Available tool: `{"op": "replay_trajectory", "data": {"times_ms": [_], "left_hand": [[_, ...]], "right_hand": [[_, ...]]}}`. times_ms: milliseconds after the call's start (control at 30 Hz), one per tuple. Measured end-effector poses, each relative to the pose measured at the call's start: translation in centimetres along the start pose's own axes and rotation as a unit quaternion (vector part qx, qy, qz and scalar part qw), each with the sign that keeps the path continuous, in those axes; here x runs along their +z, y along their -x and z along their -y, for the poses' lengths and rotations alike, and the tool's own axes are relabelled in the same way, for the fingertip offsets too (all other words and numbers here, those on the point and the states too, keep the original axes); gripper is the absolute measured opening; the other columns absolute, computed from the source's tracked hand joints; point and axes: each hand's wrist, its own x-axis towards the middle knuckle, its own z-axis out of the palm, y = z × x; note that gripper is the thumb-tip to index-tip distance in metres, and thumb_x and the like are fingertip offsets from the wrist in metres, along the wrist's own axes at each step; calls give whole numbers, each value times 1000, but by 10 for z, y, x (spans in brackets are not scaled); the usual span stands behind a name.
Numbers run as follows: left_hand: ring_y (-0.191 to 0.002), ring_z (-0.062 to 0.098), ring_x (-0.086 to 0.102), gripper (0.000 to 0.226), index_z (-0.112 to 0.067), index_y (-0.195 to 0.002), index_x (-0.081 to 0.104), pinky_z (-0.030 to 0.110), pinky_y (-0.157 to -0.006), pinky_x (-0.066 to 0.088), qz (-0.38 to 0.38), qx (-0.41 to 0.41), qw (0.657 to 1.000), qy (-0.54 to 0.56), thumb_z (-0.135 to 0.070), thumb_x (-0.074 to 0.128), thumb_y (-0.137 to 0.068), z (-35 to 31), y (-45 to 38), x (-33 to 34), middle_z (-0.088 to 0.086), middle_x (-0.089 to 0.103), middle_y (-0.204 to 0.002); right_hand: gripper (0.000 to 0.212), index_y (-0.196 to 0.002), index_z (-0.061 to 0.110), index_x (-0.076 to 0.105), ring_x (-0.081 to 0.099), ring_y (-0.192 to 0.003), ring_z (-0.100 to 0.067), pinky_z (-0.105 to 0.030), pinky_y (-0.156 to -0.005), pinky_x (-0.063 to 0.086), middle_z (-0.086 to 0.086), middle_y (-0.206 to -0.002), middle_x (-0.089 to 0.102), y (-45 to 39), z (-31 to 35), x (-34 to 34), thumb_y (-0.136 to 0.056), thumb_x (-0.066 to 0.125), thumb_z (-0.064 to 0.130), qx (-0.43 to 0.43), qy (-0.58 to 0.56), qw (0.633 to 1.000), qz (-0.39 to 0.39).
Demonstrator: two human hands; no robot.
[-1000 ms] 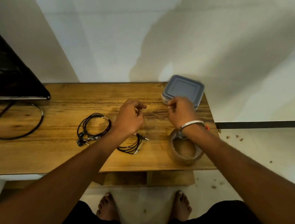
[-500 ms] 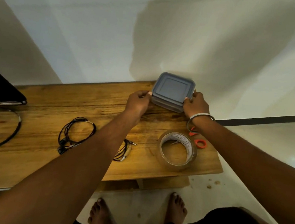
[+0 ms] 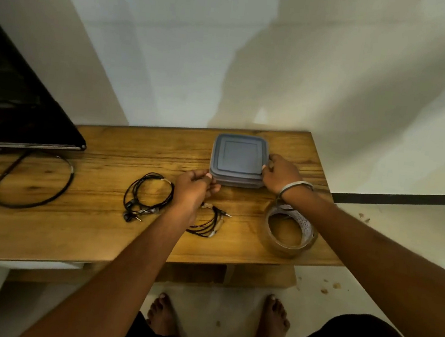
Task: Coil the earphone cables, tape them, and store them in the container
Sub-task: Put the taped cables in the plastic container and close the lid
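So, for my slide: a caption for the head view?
Both hands at the lidded container, coiled earphones and tape alongside.

I stand at a wooden tabletop (image 3: 76,223) with a warm, streaked grain, pushed up against a plain pale wall (image 3: 201,55). My shadow falls broad and soft across that wall, to the right of the middle. At the far left a dark flat screen (image 3: 15,106) rests on the wood, and a thick black cable (image 3: 29,201) loops out from beneath it. To the right, a dark skirting strip (image 3: 406,199) runs along the foot of the wall. The floor (image 3: 387,242) is light, glossy tile, with small brown crumbs (image 3: 329,287) scattered on it and a bright glare near the right edge. Beneath the tabletop, a wooden shelf (image 3: 258,277) shows.
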Motion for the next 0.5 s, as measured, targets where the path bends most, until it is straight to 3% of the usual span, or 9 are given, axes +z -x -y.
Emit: {"op": "replay_trajectory", "data": {"times_ms": [200,300,400,500], "left_hand": [[-66,16,68,10,-5,-88,61,26,-71,58,-30,-3,999,38,-1,55,-95,2,19,-38,9,66,-77],[-65,17,69,9,-5,-88,62,29,-76,59,-27,-12,998,59,0,56,-93,4,21,-44,9,67,-77],[-67,17,69,7,-2,-90,64,25,-72,59,-20,-19,997,76,0,57,-92,4,23,-45,11,68,-80],[-73,19,69,11,5,-99,64,23,-68,59,5,-24,994,102,2,56,-92,5,23,-46,17,69,-89]], "right_hand": [[39,-130,4,46,52,-113,-38,-38,-92,44,-22,-127,53,9,23,23,-96,43,23,-40,45,998,25],[39,-131,8,43,43,-118,-37,-44,-97,40,-19,-131,41,20,32,33,-96,44,25,-52,115,991,-44],[43,-133,14,44,36,-125,-31,-46,-104,32,-12,-135,37,36,45,42,-92,50,28,-169,139,970,-108],[43,-125,13,54,44,-118,-30,-45,-101,37,-10,-127,46,45,58,56,-86,60,28,-278,132,949,-62]]}}
